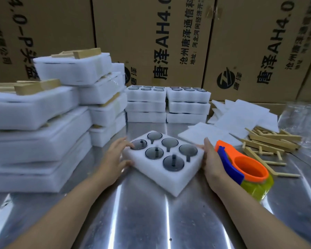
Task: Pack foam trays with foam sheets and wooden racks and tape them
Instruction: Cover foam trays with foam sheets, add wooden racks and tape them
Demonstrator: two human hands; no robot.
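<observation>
A white foam tray (174, 182) with several round wells holding dark grey lids lies on the metal table in front of me. My left hand (113, 159) grips its left edge, thumb at the front corner. My right hand (211, 161) presses flat against its right edge. An orange, blue and yellow tape dispenser (244, 168) sits just right of my right hand. Thin white foam sheets (244, 115) lie spread at the back right. Wooden racks (269, 141) are heaped to the right.
Packed foam trays with wooden racks on top are stacked high on the left (36, 133). Two short stacks of filled trays (167, 103) stand at the back centre. Cardboard cartons (151, 42) wall off the rear. Clear plastic (305, 123) sits far right.
</observation>
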